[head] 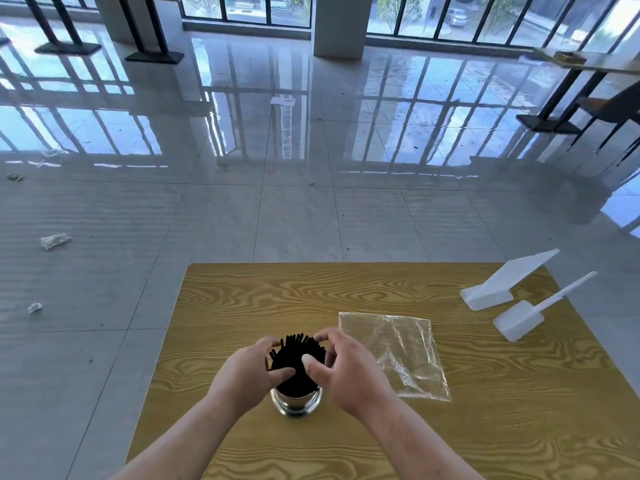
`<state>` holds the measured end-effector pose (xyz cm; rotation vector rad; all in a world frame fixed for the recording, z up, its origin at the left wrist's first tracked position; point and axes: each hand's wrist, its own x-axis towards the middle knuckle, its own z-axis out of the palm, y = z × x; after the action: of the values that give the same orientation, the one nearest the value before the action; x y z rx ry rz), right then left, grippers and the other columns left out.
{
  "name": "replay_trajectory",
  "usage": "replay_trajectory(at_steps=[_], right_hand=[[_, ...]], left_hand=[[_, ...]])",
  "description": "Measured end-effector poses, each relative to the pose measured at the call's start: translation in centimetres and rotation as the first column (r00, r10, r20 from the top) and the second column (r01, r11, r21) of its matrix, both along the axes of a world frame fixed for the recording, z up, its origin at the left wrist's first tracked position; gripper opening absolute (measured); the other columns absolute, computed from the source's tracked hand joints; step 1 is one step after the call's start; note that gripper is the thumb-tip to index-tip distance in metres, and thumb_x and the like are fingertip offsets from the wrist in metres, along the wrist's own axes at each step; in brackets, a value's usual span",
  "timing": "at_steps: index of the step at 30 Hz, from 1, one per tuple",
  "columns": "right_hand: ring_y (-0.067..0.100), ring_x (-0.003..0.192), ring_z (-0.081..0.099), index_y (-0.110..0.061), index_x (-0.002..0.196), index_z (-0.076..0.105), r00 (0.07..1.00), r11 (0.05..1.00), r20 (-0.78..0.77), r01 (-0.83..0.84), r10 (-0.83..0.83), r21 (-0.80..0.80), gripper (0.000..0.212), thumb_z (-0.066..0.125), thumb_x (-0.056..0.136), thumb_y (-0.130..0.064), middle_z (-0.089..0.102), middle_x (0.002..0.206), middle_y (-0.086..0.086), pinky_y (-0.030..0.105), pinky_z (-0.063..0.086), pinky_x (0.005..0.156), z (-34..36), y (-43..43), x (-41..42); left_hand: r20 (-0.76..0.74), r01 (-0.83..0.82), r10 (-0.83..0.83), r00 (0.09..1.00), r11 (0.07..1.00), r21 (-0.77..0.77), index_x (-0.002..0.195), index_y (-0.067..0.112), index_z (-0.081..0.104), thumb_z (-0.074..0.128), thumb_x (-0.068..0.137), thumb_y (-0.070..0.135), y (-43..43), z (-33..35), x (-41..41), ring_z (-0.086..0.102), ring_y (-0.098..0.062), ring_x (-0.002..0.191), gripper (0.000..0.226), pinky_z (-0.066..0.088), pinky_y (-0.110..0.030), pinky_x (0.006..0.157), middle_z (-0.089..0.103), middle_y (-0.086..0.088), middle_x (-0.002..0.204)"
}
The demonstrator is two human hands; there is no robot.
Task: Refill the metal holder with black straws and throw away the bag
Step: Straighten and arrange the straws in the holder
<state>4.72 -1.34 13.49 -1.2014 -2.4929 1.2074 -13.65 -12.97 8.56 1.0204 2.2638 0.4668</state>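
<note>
Fingers (277, 374) of the left hand (247, 370) curl around the left side of a bundle of thin black straws (294, 362), thumb pressed against the front of the bundle and the other tips wrapped over its far side. The right hand (341, 367) mirrors it: its thumb rests on the front of the straws and its fingers (323, 337) arch over the top right of the bundle, so both hands are closed loosely on the straws from either side. The straws stand upright and fan out at the top inside a shiny round metal holder (296, 403), which sits on the yellow wood-grain tabletop (242, 306) in its middle, toward the near edge. Just right of the holder, touching the right hand's side, an empty clear plastic bag (398, 351) lies flat and crinkled. Near the far right corner stand two white plastic sign stands (502, 289), one large, one small, close together. Beyond the far edge, crumpled scraps of paper (53, 241) lie on the glossy grey tiled floor (311, 150).
</note>
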Motion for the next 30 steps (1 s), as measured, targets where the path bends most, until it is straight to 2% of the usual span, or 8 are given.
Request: replay_trajectory(at_steps=[4, 7, 10, 14, 17, 22, 26, 30], right_hand=[[0.005, 0.069, 0.059, -0.044, 0.121, 0.058, 1.0, 1.0, 0.008, 0.005, -0.005, 0.013, 0.042, 0.056, 0.087, -0.067, 0.064, 0.081, -0.011, 0.025, 0.053, 0.062, -0.5, 0.4, 0.6], [0.004, 0.069, 0.059, -0.045, 0.122, 0.058, 1.0, 1.0, -0.011, 0.008, -0.008, 0.023, 0.041, 0.055, 0.088, -0.067, 0.066, 0.083, -0.01, 0.024, 0.053, 0.063, -0.7, 0.6, 0.9], [0.0, 0.067, 0.058, -0.045, 0.121, 0.059, 1.0, 1.0, -0.028, 0.004, -0.004, 0.03, 0.035, 0.057, 0.091, -0.064, 0.065, 0.082, -0.011, 0.02, 0.05, 0.058, -0.7, 0.8, 0.9], [0.0, 0.068, 0.059, -0.045, 0.117, 0.061, 0.999, 0.999, -0.036, 0.013, -0.011, 0.03, 0.03, 0.058, 0.092, -0.061, 0.066, 0.081, -0.01, 0.019, 0.047, 0.057, -0.4, 1.2, 0.8], [-0.002, 0.069, 0.059, -0.045, 0.109, 0.061, 0.999, 1.0, -0.038, 0.028, -0.028, 0.011, 0.022, 0.059, 0.092, -0.059, 0.068, 0.079, -0.009, 0.02, 0.049, 0.058, -0.1, 1.3, 0.6], [0.002, 0.059, 0.054, -0.037, 0.102, 0.066, 0.998, 0.999, -0.051, 0.033, -0.034, -0.027, 0.014, 0.062, 0.096, -0.049, 0.066, 0.073, -0.008, 0.025, 0.049, 0.059, 0.2, 1.4, 0.4], [0.005, 0.056, 0.048, -0.032, 0.095, 0.068, 0.996, 0.997, -0.07, 0.052, -0.056, -0.049, 0.012, 0.064, 0.099, -0.043, 0.069, 0.076, 0.003, 0.029, 0.046, 0.057, 0.7, 1.4, 0.5], [0.003, 0.05, 0.045, -0.034, 0.077, 0.069, 0.971, 0.972, -0.179, 0.123, -0.16, -0.201, 0.024, 0.064, 0.101, -0.036, 0.059, 0.058, -0.013, 0.023, 0.04, 0.05, 1.3, 1.3, 0.6]], left_hand=[[-0.053, -0.003, 0.008, 0.999, 0.996, 0.09, 0.121, 0.04, 0.068, 0.072, 0.09, 0.051, 0.5, 0.1, 0.1, 0.064, -0.004, 0.073, 0.033, 0.044, -0.021, 0.057, 0.069, 0.012, 0.079], [-0.106, 0.005, 0.009, 0.994, 0.991, 0.136, 0.092, 0.038, 0.071, 0.074, 0.091, 0.043, 0.6, 0.5, -0.2, 0.063, -0.004, 0.062, 0.006, 0.052, -0.026, 0.056, 0.068, 0.011, 0.068], [-0.075, 0.024, -0.013, 0.997, 0.989, 0.144, 0.077, 0.036, 0.066, 0.077, 0.089, 0.04, 0.7, 1.3, -0.4, 0.061, -0.004, 0.058, 0.017, 0.047, -0.021, 0.051, 0.069, 0.011, 0.064], [-0.054, 0.06, -0.051, 0.997, 0.982, 0.177, 0.072, 0.033, 0.065, 0.08, 0.084, 0.045, 0.9, 3.7, -0.9, 0.062, -0.002, 0.061, 0.023, 0.043, -0.019, 0.048, 0.07, 0.022, 0.07], [-0.054, 0.07, -0.06, 0.997, 0.973, 0.218, 0.072, 0.031, 0.066, 0.082, 0.081, 0.047, 1.3, 6.2, -1.4, 0.062, -0.003, 0.058, 0.024, 0.046, -0.022, 0.049, 0.071, 0.019, 0.069], [-0.028, 0.073, -0.068, 0.997, 0.963, 0.261, 0.072, 0.028, 0.066, 0.085, 0.08, 0.038, 2.3, 10.5, -2.6, 0.056, -0.003, 0.044, 0.023, 0.052, -0.031, 0.046, 0.07, 0.011, 0.062], [0.048, 0.032, -0.05, 0.998, 0.947, 0.32, 0.072, 0.027, 0.07, 0.089, 0.08, 0.037, 2.6, 13.3, -3.7, 0.068, -0.021, 0.049, 0.023, 0.061, -0.043, 0.053, 0.071, 0.001, 0.059], [0.143, -0.114, 0.049, 0.989, 0.86, 0.498, 0.07, 0.022, 0.071, 0.09, 0.081, 0.031, 2.9, 15.1, -4.7, 0.069, -0.021, 0.049, 0.024, 0.064, -0.041, 0.058, 0.07, -0.005, 0.057]])
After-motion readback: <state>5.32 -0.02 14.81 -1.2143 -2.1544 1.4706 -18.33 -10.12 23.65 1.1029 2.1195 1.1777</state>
